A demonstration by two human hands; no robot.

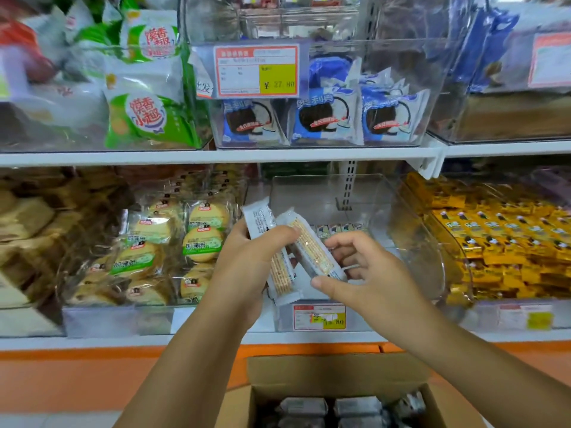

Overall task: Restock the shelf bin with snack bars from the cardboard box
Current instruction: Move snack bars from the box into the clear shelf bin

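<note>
Snack bars, between the fingers: white wrappers; clear window showing pale yellow wafer in a fine grid pattern; one back panel with small black print.
Shelf bin, behind the fingers: clear, colourless plastic.
Price label, below the fingers: white, red border, yellow block.
Biscuit packs, left of the fingers: clear film, green-and-white band, pale yellow rounds flecked green.
Small packets, right of the fingers: golden yellow, each with a dark motif.
Cookie packs, above the fingers: blue and white, black-and-white cookie picture.
Shelf edge: white.
Base band: orange.
Cardboard box, below the fingers: plain brown; wrappers inside grey-white.
</note>
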